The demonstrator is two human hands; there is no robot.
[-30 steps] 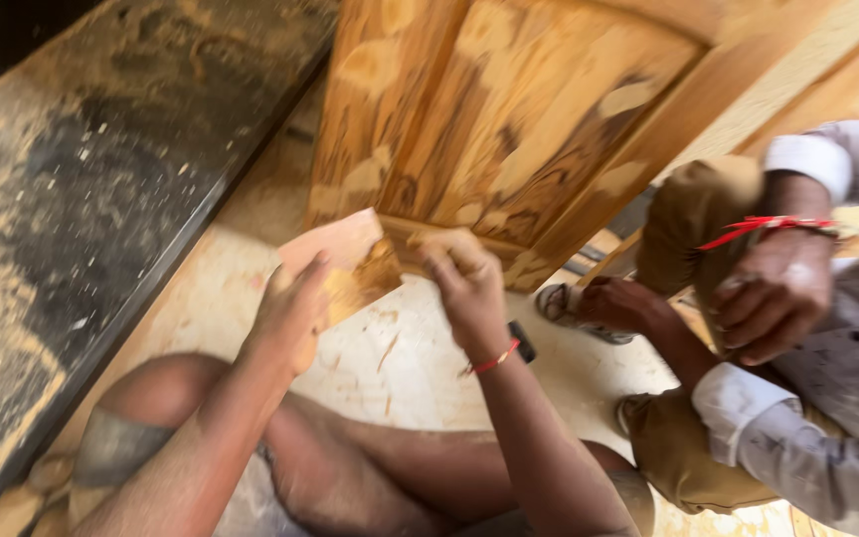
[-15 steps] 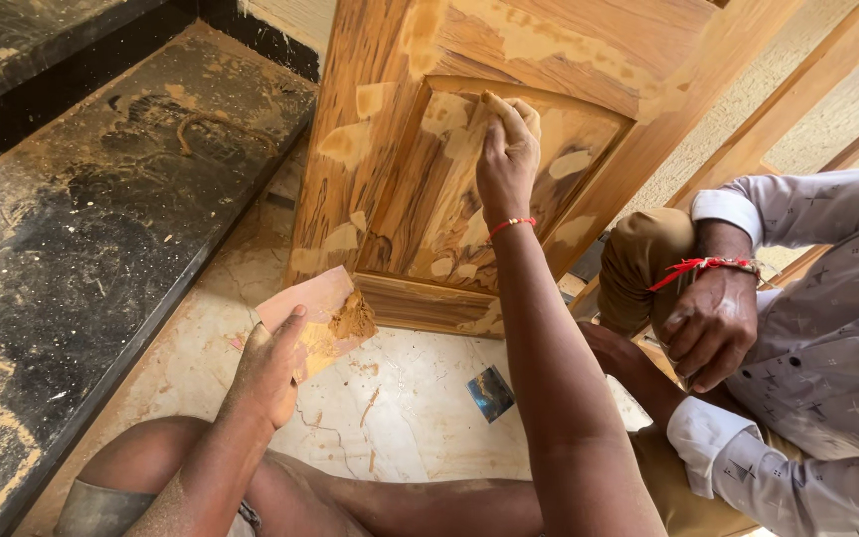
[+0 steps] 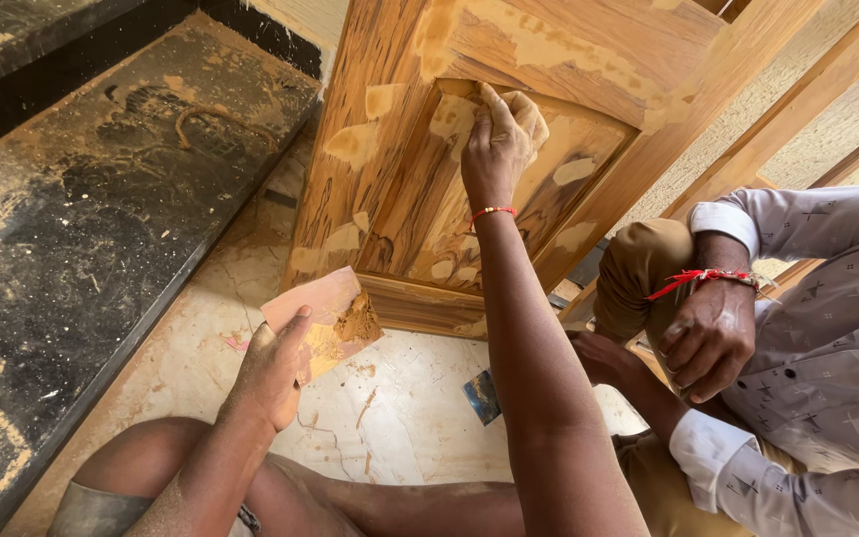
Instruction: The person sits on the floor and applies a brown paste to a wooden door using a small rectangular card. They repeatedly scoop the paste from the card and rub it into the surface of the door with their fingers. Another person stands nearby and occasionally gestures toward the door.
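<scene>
A varnished wooden door (image 3: 589, 89) with raised panels leans in front of me, blotched with pale tan filler patches. My right hand (image 3: 501, 139), a red thread on its wrist, presses its fingers against the upper edge of a recessed panel (image 3: 559, 169). My left hand (image 3: 272, 368) holds a flat reddish board (image 3: 315, 313) low near the floor. A lump of brown filler paste (image 3: 358, 324) sits on the board's right end. My bare knees show along the bottom edge.
Another person in a pale patterned shirt (image 3: 827, 328) and tan trousers squats at the right, hands (image 3: 708, 338) near the knee. A dusty black stone step (image 3: 82, 229) runs along the left. A small blue scraper (image 3: 482, 396) lies on the marble floor (image 3: 420, 398).
My right hand rose from the paste board up to the door panel and now presses on its upper edge. My left hand kept holding the board. The view tilted upward.
</scene>
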